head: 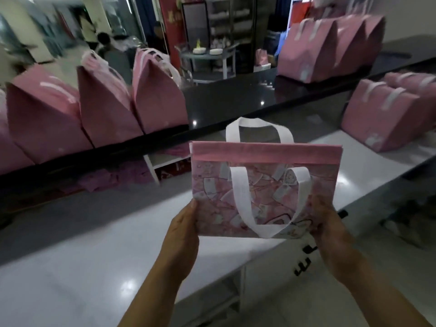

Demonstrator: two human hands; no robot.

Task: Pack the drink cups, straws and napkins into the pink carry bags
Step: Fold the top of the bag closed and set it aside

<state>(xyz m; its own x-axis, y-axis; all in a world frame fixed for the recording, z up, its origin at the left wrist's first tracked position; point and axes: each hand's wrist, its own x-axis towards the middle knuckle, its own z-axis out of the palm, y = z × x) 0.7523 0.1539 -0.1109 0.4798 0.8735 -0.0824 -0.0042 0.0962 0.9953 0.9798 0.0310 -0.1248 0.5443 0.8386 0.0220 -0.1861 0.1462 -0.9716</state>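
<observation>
1. A flat pink bag (266,185), folded and unopened, is held upright in the air over the white countertop (94,256), not touching it and nearer its near edge than its far one.
2. The left hand (181,234) grips the bag's lower left edge. Its thumb lies along the printed front, and its fingers are hidden behind the bag, so it seems to be pinching the bag.
3. The right hand (330,232) holds the lower right corner, with curled fingers pressed on the front panel.
4. The front of the bag has a pink and white print under a plain pink band (266,153) along the top.
5. One white handle (243,201) hangs down over the front. The other handle (259,125) stands up above the top edge.
6. A black raised ledge (236,95) runs along the far edge of the countertop.
7. On the left end of the ledge, filled pink bags (106,107) stand side by side, touching, with their tops drawn together.
8. More standing bags (313,48) crowd the ledge's far right end.
9. Another group of pink bags (382,114) sits on the white countertop at its right edge, well apart from the held bag.
10. The picture is blurred, so the contents of the standing bags cannot be made out.
</observation>
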